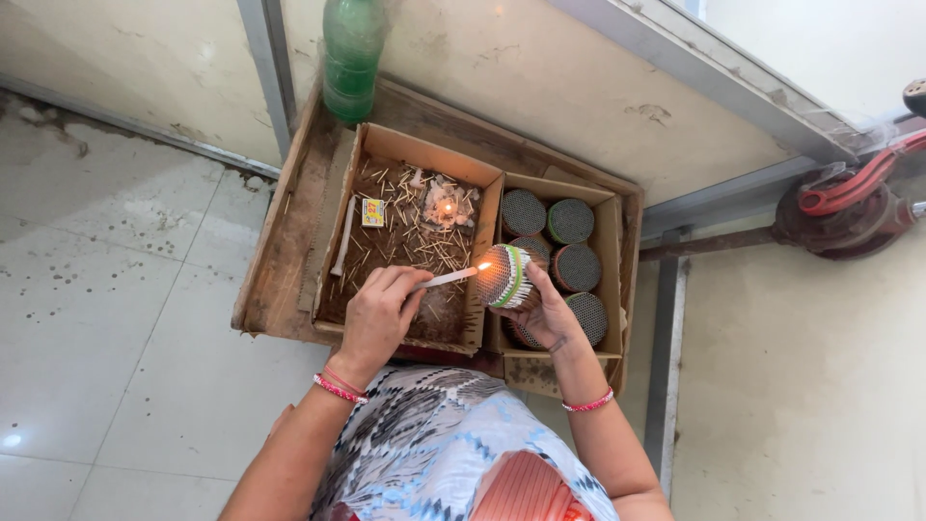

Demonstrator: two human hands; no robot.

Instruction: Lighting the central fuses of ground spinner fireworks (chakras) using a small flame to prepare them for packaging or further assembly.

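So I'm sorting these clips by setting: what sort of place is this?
Probably a small home workshop on a tiled floor. The left hand holds a lit candle to a banded stick bundle in the right hand, over a wooden tray of cardboard boxes.

We see a green plastic bottle (352, 53) standing upright against the pale wall, at the far end of a worn wooden tray (275, 246) that rests on the tiled floor (116, 289). Inside the tray sit two open cardboard boxes side by side. The left box (371, 145) holds loose scattered sticks, a small yellow matchbox (373, 212), a white stick (343, 238) lying near its left wall, and a small flame (447, 207) burning amid pale ash. The right box (608, 241) holds round bundles (571, 221) packed upright, their dark ends facing up. Off to the right, near a metal frame, we see a red and dark machine (849, 207). Nearest us, a patterned garment (444, 449) fills the lower edge.
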